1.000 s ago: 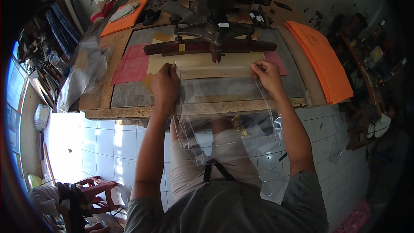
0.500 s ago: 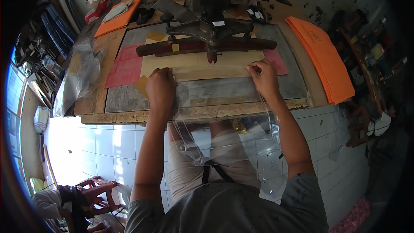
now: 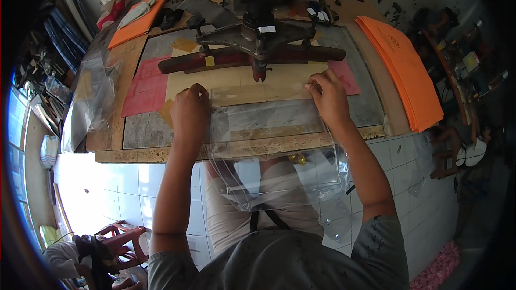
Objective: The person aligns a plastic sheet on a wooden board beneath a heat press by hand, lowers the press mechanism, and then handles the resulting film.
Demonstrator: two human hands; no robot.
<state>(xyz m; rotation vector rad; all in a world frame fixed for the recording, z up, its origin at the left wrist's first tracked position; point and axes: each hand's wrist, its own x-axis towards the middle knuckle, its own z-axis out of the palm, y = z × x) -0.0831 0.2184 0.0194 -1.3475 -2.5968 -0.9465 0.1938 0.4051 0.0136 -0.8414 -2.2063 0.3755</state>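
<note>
A clear plastic sheet [image 3: 269,185] is stretched between my two hands and hangs over the table's front edge towards my lap. My left hand [image 3: 190,111] is closed on its far left corner. At its far right corner, my right hand [image 3: 330,96] pinches the plastic between thumb and fingers. The sheet's far edge lies across a tan board [image 3: 236,87] on the grey plate [image 3: 150,129]. Just beyond my hands, the dark red bar [image 3: 295,53] of a press stands above the board. Pink sheets [image 3: 144,90] stick out on both sides of the board.
Orange folded sheets [image 3: 400,75] are stacked at the table's right. Crumpled clear plastic [image 3: 91,102] hangs over the left edge; an orange board [image 3: 134,24] with a cloth lies at the back left. A red stool [image 3: 126,241] stands on the floor, lower left. Other people sit at the right.
The view has shifted slightly, and the table appears a little larger. My left hand shows farther left in the picture. Both hands still hold the plastic.
</note>
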